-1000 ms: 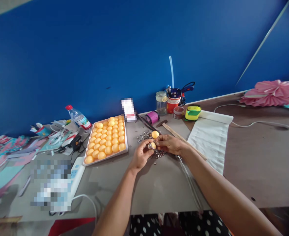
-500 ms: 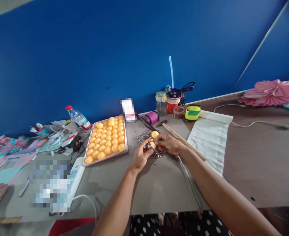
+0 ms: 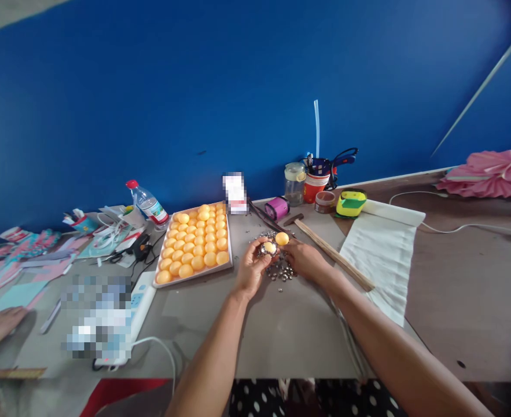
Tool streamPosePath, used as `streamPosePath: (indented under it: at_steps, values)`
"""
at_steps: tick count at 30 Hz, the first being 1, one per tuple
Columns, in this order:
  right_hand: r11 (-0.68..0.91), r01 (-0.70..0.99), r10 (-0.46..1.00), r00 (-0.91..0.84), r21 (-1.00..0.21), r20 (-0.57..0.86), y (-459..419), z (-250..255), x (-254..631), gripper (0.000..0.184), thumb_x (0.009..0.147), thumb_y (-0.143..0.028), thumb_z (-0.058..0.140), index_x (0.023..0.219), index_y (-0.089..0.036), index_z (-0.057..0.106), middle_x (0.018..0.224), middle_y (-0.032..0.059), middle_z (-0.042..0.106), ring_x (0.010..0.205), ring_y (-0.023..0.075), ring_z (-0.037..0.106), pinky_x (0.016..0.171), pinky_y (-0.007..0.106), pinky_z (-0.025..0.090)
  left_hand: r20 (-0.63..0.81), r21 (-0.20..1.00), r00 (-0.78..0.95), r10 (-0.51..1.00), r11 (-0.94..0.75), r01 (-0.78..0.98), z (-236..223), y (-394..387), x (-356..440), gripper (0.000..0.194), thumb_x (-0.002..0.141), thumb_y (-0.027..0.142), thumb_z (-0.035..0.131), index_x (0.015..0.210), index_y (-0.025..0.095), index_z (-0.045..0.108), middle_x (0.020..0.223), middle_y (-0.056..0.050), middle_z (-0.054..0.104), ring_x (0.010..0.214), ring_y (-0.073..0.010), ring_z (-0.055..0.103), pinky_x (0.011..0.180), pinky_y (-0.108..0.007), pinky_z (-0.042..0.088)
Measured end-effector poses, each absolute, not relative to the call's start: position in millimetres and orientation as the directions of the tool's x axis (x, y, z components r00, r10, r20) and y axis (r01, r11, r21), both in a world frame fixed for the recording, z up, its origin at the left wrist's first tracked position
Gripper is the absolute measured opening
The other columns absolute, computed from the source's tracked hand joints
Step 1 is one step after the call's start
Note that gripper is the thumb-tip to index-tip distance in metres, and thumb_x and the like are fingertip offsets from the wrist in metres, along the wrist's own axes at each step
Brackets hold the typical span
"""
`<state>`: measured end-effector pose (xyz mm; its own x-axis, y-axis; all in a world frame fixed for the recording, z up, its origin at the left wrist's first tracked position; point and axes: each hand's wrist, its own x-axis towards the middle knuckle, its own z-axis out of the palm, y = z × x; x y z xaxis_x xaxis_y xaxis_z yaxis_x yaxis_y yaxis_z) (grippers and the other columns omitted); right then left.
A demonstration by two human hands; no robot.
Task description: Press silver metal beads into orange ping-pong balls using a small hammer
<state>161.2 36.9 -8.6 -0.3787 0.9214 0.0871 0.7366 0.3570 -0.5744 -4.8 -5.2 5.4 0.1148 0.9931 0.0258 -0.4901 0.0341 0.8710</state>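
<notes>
My left hand (image 3: 252, 272) is closed round an orange ping-pong ball (image 3: 269, 248), its pale top facing up and small shiny metal pieces round it. My right hand (image 3: 306, 260) reaches over the pile of small metal pieces (image 3: 283, 271), just right of that ball. Its fingers are curled in, and whatever they hold is hidden. Beyond the fingers lies a second orange ping-pong ball (image 3: 282, 238), on or by the pile. To the left stands a shallow white tray (image 3: 194, 278) packed with several rows of orange ping-pong balls (image 3: 198, 249).
A hammer (image 3: 331, 250) lies right of the pile, beside a white cloth roll (image 3: 379, 255). Behind are a purple spool (image 3: 276, 208), a glass jar (image 3: 295, 184) and a red cup (image 3: 316, 188). A power strip (image 3: 141, 301) sits left; another person's hand (image 3: 1, 327) rests far left.
The view has shifted slightly, so most things sit further right. My right hand has drawn off the held ball and lowered towards the metal pieces. My left hand keeps its ball.
</notes>
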Motion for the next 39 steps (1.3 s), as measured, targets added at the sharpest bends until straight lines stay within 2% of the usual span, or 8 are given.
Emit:
streamPosePath:
  at_steps: [7,14,18,24,28,31,35,39]
  values:
    - [0.325,0.869,0.941,-0.337,-0.374,0.035,32.8,-4.5,148.8,0.02,0.086,-0.02,0.044,0.09,-0.018,0.063,0.097,0.0113,0.065,0.085,0.0197,0.061,0.069,0.025,0.039,0.02,0.881,0.104,0.994,0.032,-0.471,4.0,-3.5,-4.1,0.04,0.067,0.021,0.073,0.105,0.021,0.06,0.114,-0.004,0.057,0.096,-0.0193,0.059,0.09,-0.038,0.046]
    - [0.293,0.772,0.956,-0.229,-0.564,0.182,34.1,-6.2,150.2,0.018,0.083,-0.018,0.043,0.082,-0.017,0.061,0.096,0.0095,0.063,0.086,0.0169,0.059,0.072,0.023,0.039,0.033,0.893,0.102,0.994,0.016,-0.449,2.3,-2.7,-4.3,0.04,0.067,0.023,0.073,0.105,0.021,0.059,0.113,-0.004,0.058,0.097,-0.0198,0.058,0.091,-0.041,0.046]
    - [0.251,0.633,0.965,-0.104,-0.732,0.241,35.7,-2.3,152.2,0.017,0.074,-0.013,0.045,0.076,-0.017,0.061,0.081,0.0062,0.065,0.077,0.0166,0.059,0.07,0.024,0.04,0.019,0.905,0.102,0.995,0.026,-0.424,1.3,-2.5,-5.2,0.041,0.067,0.024,0.073,0.106,0.021,0.059,0.109,-0.004,0.059,0.096,-0.0203,0.059,0.089,-0.04,0.046]
    - [0.019,0.243,0.998,-0.057,-0.97,0.005,32.5,3.9,148.4,0.011,0.075,-0.027,0.048,0.068,-0.019,0.053,0.041,-0.0051,0.046,0.039,0.0108,0.041,0.044,0.023,0.03,0.016,0.903,0.091,0.996,0.025,-0.428,1.3,-2.6,-4.7,0.04,0.068,0.023,0.073,0.106,0.022,0.059,0.11,-0.004,0.058,0.095,-0.0191,0.058,0.087,-0.037,0.047]
    - [-0.066,-0.146,0.993,-0.104,-0.987,-0.051,32.4,6.7,147.3,0.024,0.07,-0.04,0.059,0.065,-0.019,0.049,0.046,-0.0077,0.041,0.037,0.0051,0.03,0.04,0.021,0.021,0.011,0.899,0.094,0.995,0.032,-0.436,1.5,-2.4,-4.7,0.04,0.068,0.022,0.072,0.106,0.022,0.059,0.106,-0.003,0.058,0.094,-0.0184,0.059,0.085,-0.036,0.048]
    - [-0.157,-0.304,0.978,-0.178,-0.94,-0.106,33.4,7.9,147.9,0.031,0.063,-0.045,0.066,0.067,-0.017,0.053,0.051,-0.0073,0.042,0.038,0.0033,0.029,0.039,0.021,0.02,0.002,0.896,0.094,0.996,0.04,-0.443,1.9,-2.5,-4.7,0.041,0.068,0.022,0.073,0.106,0.022,0.059,0.104,-0.003,0.059,0.092,-0.0182,0.059,0.085,-0.036,0.048]
    - [-0.191,-0.249,0.967,-0.214,-0.949,-0.139,33.8,5.6,148.0,0.023,0.064,-0.034,0.061,0.078,-0.015,0.061,0.052,-0.005,0.047,0.042,0.0065,0.039,0.042,0.021,0.027,-0.004,0.897,0.089,0.996,0.043,-0.44,1.9,-2.8,-4.7,0.041,0.067,0.023,0.073,0.106,0.021,0.059,0.109,-0.004,0.058,0.093,-0.0183,0.059,0.086,-0.036,0.047]
    - [-0.058,0.041,0.99,-0.129,-0.997,-0.063,35.0,-1.3,148.4,0.024,0.069,-0.022,0.049,0.087,-0.016,0.063,0.047,-0.0045,0.049,0.041,0.0094,0.042,0.042,0.022,0.031,-0.005,0.898,0.091,0.996,0.044,-0.437,1.5,-2.8,-5.4,0.042,0.068,0.024,0.073,0.107,0.022,0.058,0.112,-0.004,0.058,0.096,-0.0192,0.059,0.089,-0.038,0.047]
